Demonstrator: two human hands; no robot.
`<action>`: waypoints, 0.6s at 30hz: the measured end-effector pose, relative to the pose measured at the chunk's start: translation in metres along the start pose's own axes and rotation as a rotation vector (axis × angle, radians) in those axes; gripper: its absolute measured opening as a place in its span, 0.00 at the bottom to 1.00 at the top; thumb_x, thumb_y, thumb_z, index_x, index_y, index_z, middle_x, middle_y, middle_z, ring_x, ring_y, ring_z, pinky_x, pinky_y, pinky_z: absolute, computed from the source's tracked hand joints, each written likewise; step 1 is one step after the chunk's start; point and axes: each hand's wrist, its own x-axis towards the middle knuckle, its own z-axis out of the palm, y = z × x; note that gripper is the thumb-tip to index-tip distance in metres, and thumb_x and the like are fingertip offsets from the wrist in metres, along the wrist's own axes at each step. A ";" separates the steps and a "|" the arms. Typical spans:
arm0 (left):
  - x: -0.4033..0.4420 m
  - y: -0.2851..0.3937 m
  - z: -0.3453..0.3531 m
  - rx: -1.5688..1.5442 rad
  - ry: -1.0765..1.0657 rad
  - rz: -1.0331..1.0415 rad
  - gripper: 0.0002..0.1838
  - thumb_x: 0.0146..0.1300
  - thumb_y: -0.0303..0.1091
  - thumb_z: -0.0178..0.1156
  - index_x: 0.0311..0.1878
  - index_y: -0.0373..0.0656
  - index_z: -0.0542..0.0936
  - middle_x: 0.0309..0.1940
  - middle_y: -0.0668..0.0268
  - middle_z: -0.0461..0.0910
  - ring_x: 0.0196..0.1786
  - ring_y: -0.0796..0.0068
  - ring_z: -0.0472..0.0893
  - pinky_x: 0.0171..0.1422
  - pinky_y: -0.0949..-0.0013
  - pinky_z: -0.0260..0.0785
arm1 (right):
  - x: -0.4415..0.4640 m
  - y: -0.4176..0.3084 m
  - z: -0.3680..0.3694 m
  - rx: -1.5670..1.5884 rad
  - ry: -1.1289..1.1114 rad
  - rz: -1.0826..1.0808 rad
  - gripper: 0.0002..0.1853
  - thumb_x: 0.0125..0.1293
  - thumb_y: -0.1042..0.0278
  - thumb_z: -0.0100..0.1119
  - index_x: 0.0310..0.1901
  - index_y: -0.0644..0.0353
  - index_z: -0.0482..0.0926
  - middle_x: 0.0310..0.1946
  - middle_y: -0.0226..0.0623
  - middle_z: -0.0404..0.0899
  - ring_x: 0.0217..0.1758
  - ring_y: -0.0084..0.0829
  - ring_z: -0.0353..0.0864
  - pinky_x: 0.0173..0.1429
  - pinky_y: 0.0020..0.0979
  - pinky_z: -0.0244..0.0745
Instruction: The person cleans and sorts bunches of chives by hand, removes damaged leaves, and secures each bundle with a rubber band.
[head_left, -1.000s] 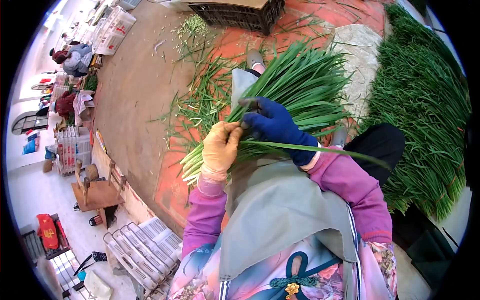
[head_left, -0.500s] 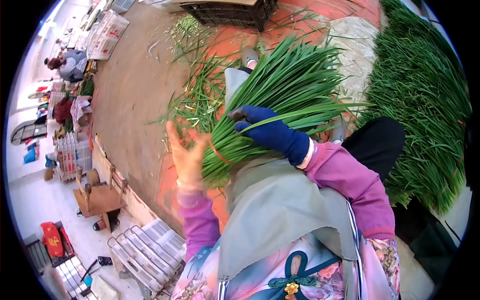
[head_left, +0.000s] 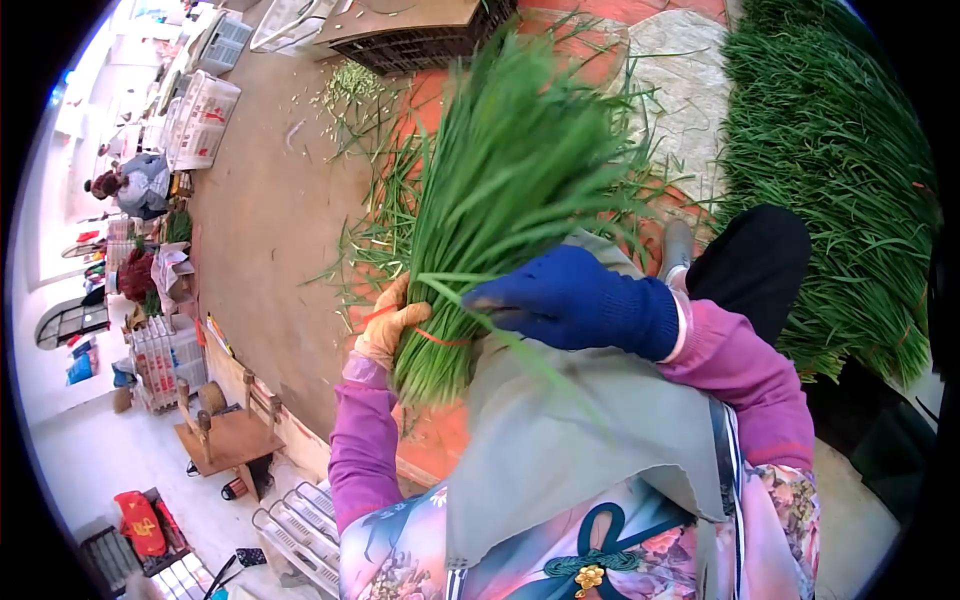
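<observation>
A thick bundle of Chinese chives (head_left: 510, 190) stands out over my lap, leaf tips pointing away and blurred by motion. A red-orange band (head_left: 440, 340) circles it near the pale cut ends. My left hand (head_left: 388, 325), in an orange glove, is closed around the bundle's left side by the band. To the right of the stems, my right hand (head_left: 575, 300), in a blue glove, pinches a few loose chive leaves (head_left: 560, 380), which stick out on both sides of its fingertips. A grey apron (head_left: 590, 430) covers my lap beneath.
A large pile of chives (head_left: 820, 180) lies on the right. Scattered leaf scraps (head_left: 390, 220) cover the red mat ahead. A dark crate (head_left: 420, 45) stands beyond. At left are a wooden stool (head_left: 228, 435), white crates (head_left: 200, 120) and another person (head_left: 140, 185).
My left hand has gone from open beside the bundle to gripping it. The bundle has swung leftward, more upright. My right hand has come off the bundle, drawing loose leaves back toward me.
</observation>
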 end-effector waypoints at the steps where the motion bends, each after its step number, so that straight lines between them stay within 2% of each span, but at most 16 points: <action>1: 0.000 0.002 0.003 -0.052 0.049 -0.026 0.42 0.46 0.25 0.61 0.67 0.41 0.57 0.59 0.62 0.67 0.59 0.68 0.69 0.65 0.66 0.59 | -0.009 0.003 0.002 0.063 -0.047 0.093 0.15 0.59 0.68 0.59 0.48 0.57 0.76 0.34 0.40 0.81 0.32 0.36 0.80 0.37 0.31 0.73; 3: 0.001 0.007 0.014 -0.108 0.101 -0.053 0.46 0.45 0.26 0.63 0.69 0.42 0.53 0.59 0.61 0.67 0.59 0.68 0.69 0.64 0.66 0.59 | -0.025 0.015 0.017 0.094 -0.054 0.166 0.15 0.59 0.69 0.59 0.48 0.57 0.76 0.35 0.41 0.80 0.34 0.38 0.80 0.38 0.31 0.73; 5: 0.007 0.014 0.026 0.311 0.201 0.176 0.53 0.43 0.27 0.66 0.71 0.45 0.45 0.59 0.59 0.67 0.58 0.67 0.69 0.63 0.67 0.60 | -0.036 0.025 0.034 0.050 -0.061 0.256 0.13 0.59 0.67 0.57 0.47 0.56 0.77 0.35 0.43 0.80 0.36 0.42 0.79 0.39 0.34 0.73; 6: 0.015 0.011 0.023 0.662 0.279 0.248 0.59 0.42 0.28 0.69 0.71 0.46 0.38 0.59 0.57 0.67 0.57 0.65 0.70 0.63 0.68 0.60 | -0.037 0.024 0.038 0.058 -0.059 0.254 0.13 0.59 0.67 0.57 0.47 0.56 0.77 0.35 0.43 0.80 0.36 0.42 0.79 0.39 0.34 0.73; 8: 0.021 0.024 0.040 0.530 0.266 0.279 0.59 0.43 0.28 0.69 0.71 0.47 0.36 0.57 0.57 0.69 0.56 0.65 0.71 0.63 0.69 0.60 | -0.035 0.022 0.043 -0.007 -0.376 0.281 0.13 0.60 0.63 0.55 0.46 0.55 0.77 0.34 0.43 0.79 0.34 0.44 0.78 0.38 0.37 0.72; 10: 0.035 0.019 0.032 0.549 0.283 0.299 0.58 0.45 0.28 0.68 0.71 0.47 0.35 0.54 0.59 0.72 0.53 0.67 0.73 0.61 0.70 0.62 | -0.031 0.019 0.046 -0.028 -0.409 0.275 0.14 0.60 0.62 0.55 0.46 0.54 0.77 0.34 0.43 0.79 0.34 0.45 0.77 0.37 0.38 0.72; 13: 0.048 0.009 0.013 0.277 0.281 0.301 0.47 0.54 0.24 0.62 0.71 0.46 0.43 0.51 0.63 0.74 0.46 0.75 0.76 0.53 0.73 0.68 | -0.030 0.017 0.047 -0.077 -0.482 0.276 0.15 0.59 0.60 0.54 0.46 0.53 0.77 0.35 0.44 0.78 0.35 0.46 0.77 0.37 0.40 0.71; 14: 0.050 0.009 0.008 0.181 0.275 0.289 0.39 0.54 0.25 0.63 0.67 0.43 0.55 0.49 0.64 0.75 0.45 0.77 0.76 0.52 0.73 0.69 | -0.031 0.019 0.048 -0.077 -0.463 0.252 0.15 0.58 0.60 0.55 0.46 0.53 0.77 0.36 0.44 0.78 0.35 0.46 0.77 0.36 0.40 0.71; 16: 0.054 0.009 -0.002 0.192 0.234 0.208 0.31 0.53 0.28 0.65 0.61 0.41 0.65 0.48 0.65 0.75 0.44 0.78 0.76 0.50 0.73 0.69 | -0.033 0.025 0.051 -0.082 -0.440 0.224 0.15 0.58 0.60 0.55 0.46 0.52 0.77 0.37 0.44 0.78 0.35 0.45 0.77 0.36 0.41 0.71; 18: 0.055 0.014 -0.012 0.237 0.181 0.140 0.29 0.53 0.29 0.65 0.59 0.40 0.67 0.47 0.65 0.76 0.43 0.78 0.75 0.49 0.73 0.69 | -0.035 0.028 0.052 -0.130 -0.417 0.209 0.16 0.57 0.59 0.56 0.46 0.52 0.77 0.36 0.44 0.79 0.34 0.46 0.78 0.36 0.41 0.71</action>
